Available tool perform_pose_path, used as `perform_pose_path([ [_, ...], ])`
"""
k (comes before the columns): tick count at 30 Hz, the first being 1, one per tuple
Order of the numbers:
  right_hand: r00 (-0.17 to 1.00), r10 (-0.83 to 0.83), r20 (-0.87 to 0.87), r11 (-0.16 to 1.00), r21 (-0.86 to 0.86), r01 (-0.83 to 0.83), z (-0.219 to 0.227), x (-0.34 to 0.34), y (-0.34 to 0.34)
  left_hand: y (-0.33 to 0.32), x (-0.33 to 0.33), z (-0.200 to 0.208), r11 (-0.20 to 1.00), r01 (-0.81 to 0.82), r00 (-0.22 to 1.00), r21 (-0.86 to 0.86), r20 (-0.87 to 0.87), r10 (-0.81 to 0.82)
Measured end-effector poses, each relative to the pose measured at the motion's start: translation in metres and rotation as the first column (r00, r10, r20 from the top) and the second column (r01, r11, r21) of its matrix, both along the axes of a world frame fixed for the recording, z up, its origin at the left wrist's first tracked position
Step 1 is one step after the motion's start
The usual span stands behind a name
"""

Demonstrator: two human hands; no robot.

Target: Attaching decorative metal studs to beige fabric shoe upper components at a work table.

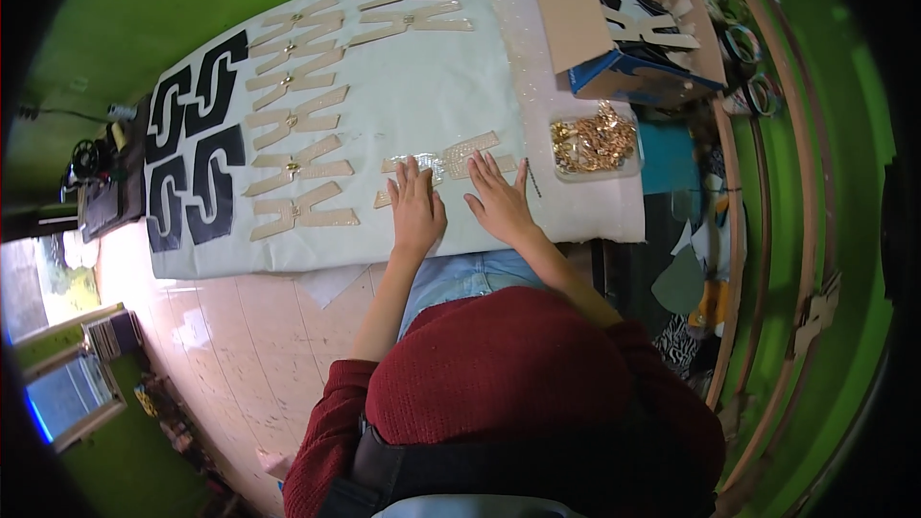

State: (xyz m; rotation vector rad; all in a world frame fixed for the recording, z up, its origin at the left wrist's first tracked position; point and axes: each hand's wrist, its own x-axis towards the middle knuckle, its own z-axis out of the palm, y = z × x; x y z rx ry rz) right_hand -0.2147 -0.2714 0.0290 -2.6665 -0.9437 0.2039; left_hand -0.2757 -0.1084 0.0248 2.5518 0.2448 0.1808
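A clear tub [595, 175] holds gold-coloured fittings [609, 142] and a cardboard box [638, 80] holds beige and dark pieces [657, 31], while a beige strap piece [466, 153] lies on the table [413, 96] beneath the left hand [418, 216] and right hand [502, 208], each grip flattened with fingers loosely spread.
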Motion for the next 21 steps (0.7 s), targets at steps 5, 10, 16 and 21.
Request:
perform_pose_path([
  [5,0.995,-0.094,0.013,0.943,0.320,0.085,0.022,0.000,-0.039,-0.018,0.013,0.011,0.992,0.069,0.994,-0.104,0.095,-0.059],
  [10,0.925,-0.354,-0.141,0.751,0.546,0.371,0.046,0.015,-0.094,-0.055,0.035,0.029,0.944,0.296,0.948,-0.145,0.167,-0.271],
  [16,0.877,-0.461,-0.131,0.704,0.548,0.452,0.060,0.050,-0.138,-0.107,0.058,0.036,0.892,0.437,0.889,-0.110,0.200,-0.411],
  [21,0.911,-0.353,-0.212,0.811,0.416,0.411,0.055,0.076,-0.144,-0.130,0.069,0.032,0.900,0.425,0.899,-0.097,0.160,-0.407],
])
